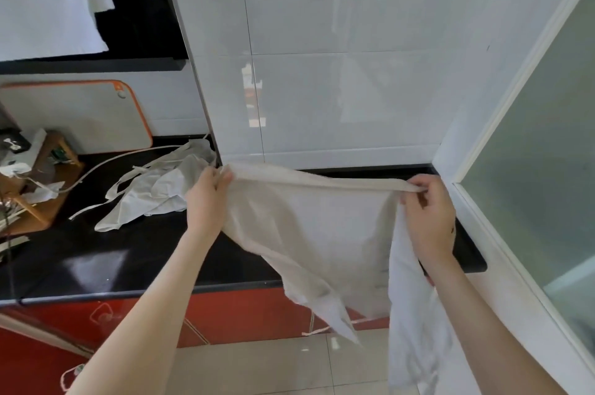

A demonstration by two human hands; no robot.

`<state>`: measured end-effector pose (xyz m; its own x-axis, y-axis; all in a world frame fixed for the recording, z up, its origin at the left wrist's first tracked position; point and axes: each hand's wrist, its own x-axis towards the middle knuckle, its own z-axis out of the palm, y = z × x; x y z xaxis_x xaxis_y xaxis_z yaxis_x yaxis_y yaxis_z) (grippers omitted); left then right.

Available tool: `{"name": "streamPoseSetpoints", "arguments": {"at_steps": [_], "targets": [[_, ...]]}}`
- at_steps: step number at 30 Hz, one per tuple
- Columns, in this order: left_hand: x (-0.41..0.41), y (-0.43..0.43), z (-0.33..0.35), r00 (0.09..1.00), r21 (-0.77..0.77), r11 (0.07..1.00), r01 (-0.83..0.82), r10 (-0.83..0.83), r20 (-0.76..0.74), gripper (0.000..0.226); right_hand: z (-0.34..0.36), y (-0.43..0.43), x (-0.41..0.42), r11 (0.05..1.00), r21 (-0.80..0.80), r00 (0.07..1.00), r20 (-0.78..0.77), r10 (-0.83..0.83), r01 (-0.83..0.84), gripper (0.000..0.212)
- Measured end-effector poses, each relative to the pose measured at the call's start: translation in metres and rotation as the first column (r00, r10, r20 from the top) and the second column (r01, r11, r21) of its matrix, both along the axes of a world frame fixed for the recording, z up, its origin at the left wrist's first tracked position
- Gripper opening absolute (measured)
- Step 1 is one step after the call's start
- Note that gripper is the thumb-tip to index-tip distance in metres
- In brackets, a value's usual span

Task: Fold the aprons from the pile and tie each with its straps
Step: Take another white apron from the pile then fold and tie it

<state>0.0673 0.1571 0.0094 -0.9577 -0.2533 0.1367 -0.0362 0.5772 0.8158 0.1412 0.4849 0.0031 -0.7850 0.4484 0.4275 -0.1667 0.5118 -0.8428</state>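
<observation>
Both hands, left [207, 198] and right [426, 211], pinch the apron [315, 233] (top edge stretched taut between them).

Bright daylight, tile glare, edges warped

Home kitchen: black countertop [96, 253], cutting board [80, 114]

I see apron [322, 233] gripped between left hand [206, 198] and right hand [428, 217], over counter [96, 253] edge; pile [154, 192] on counter to its left, cutting board [80, 114] behind pile.
</observation>
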Motion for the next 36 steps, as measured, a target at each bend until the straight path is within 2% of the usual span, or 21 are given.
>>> {"name": "streamPoseSetpoints", "arguments": {"at_steps": [2,3,5,7,9,12,15,19,24,28,30,34,36], "targets": [[-0.001,-0.01,-0.015,0.974,-0.266,0.944,0.193,-0.151,0.171,0.025,-0.009,0.011,-0.006,0.98,0.182,0.984,0.172,0.052,-0.084,0.013],[0.0,-0.011,-0.021,0.968,-0.301,0.931,0.205,-0.149,0.201,0.026,-0.015,0.018,-0.009,0.977,0.197,0.975,0.219,0.031,-0.075,0.017],[0.0,-0.011,-0.028,0.975,-0.288,0.942,0.171,-0.119,0.189,0.029,-0.021,0.028,-0.014,0.988,0.154,0.972,0.234,-0.016,-0.021,0.021],[0.002,-0.01,-0.03,0.967,-0.279,0.936,0.213,-0.162,0.195,0.031,-0.024,0.034,-0.015,0.988,0.155,0.962,0.27,-0.037,-0.005,0.019],[0.0,-0.014,-0.023,0.96,-0.216,0.942,0.256,-0.222,0.17,0.024,-0.024,0.04,-0.019,0.988,0.154,0.963,0.265,-0.047,0.006,0.014],[-0.007,-0.023,-0.018,0.949,-0.293,0.903,0.314,-0.296,0.106,0.011,-0.014,0.046,-0.025,0.99,0.133,0.976,0.202,-0.077,0.05,0.014],[-0.011,-0.028,-0.019,0.948,-0.333,0.888,0.316,-0.307,0.082,0.006,-0.004,0.042,-0.034,0.989,0.147,0.983,0.174,-0.061,0.035,0.023],[-0.019,-0.035,-0.023,0.969,-0.343,0.907,0.245,-0.242,0.052,0.005,0.001,0.037,-0.046,0.978,0.205,0.984,0.167,-0.063,0.028,0.026],[-0.025,-0.038,-0.039,0.997,-0.34,0.937,0.078,-0.081,0.006,0.013,-0.008,0.028,-0.055,0.969,0.246,0.974,0.221,-0.053,-0.003,0.023],[-0.028,-0.044,-0.039,0.996,-0.49,0.868,-0.084,0.069,-0.047,0.019,-0.017,0.017,-0.066,0.966,0.26,0.962,0.264,-0.076,0.005,0.019],[-0.03,-0.044,-0.034,0.993,-0.511,0.854,-0.098,0.117,0.005,0.021,-0.021,0.014,-0.072,0.964,0.266,0.959,0.268,-0.092,0.018,0.017],[-0.046,-0.042,-0.023,0.972,-0.447,0.895,0.001,0.105,0.213,0.028,-0.031,0.011,-0.089,0.963,0.26,0.956,0.257,-0.138,0.069,0.018],[-0.053,-0.041,-0.02,0.951,-0.306,0.952,-0.003,0.097,0.293,0.029,-0.034,0.011,-0.093,0.962,0.262,0.959,0.247,-0.142,0.075,0.018]]}}
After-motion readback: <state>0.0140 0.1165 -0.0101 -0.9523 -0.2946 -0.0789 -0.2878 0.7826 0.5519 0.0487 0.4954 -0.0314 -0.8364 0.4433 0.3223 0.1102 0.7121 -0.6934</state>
